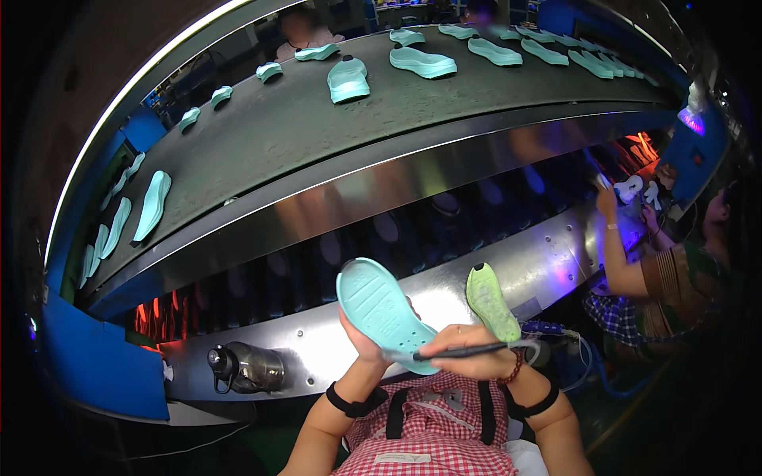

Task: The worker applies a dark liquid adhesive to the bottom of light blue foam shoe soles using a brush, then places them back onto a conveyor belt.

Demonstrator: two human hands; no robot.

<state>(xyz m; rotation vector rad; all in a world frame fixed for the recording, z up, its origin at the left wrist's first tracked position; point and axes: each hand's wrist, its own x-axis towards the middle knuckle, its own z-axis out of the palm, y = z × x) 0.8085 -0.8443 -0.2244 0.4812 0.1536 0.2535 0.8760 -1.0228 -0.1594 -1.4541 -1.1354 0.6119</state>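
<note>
A light blue shoe sole (379,300) is tilted up in front of me, its molded face with grooves and small holes toward me. My left hand (359,338) is closed around its left edge, with most of the fingers hidden behind it. In my right hand (482,362) is a black pen-shaped tool (463,351) with a grey tube at its rear end. The tool's tip lies over the narrower lower part of the sole; whether it touches cannot be made out. Just beyond my right hand, a yellow-green sole (490,300) with a dark tip rests on the metal ledge.
A dark metal bottle (248,367) lies on the ledge (317,361) at left. Behind runs a dark conveyor belt (270,143) carrying several light blue soles (348,80). Orange heaters glow beneath it. At right another person (659,274) works with white pieces; cables hang nearby.
</note>
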